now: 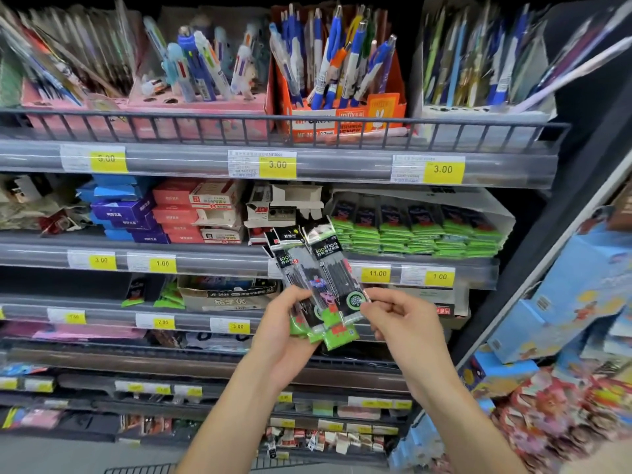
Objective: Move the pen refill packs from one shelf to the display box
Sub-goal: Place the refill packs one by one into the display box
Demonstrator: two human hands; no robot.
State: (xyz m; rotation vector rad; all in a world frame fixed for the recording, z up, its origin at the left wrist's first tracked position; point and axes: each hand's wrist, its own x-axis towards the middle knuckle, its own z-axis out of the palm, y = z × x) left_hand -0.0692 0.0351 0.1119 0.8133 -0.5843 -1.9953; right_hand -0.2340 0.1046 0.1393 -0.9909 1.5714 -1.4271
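The left hand (pixel 287 323) clasped a fanned bundle of pen refill packs (pixel 318 282); the right hand (pixel 400 316) pinched one pack's edge, likely squaring them. The display box (pixel 427 224) waited at one o'clock.

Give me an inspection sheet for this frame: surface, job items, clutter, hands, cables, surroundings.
Surface: tiered store shelves with yellow price tags on the rails.
Job's things: a fan of pen refill packs held upright in front of the shelves; the display box on the second shelf, right, already holds rows of green-and-black packs.
Clutter: pen holders on the top shelf, stacked blue and red boxes left of centre, an open carton below.
Hands: left hand grips the packs' lower ends; right hand pinches the front pack's edge.
Cables: nothing seen.
Surroundings: blue printed boxes piled at right.
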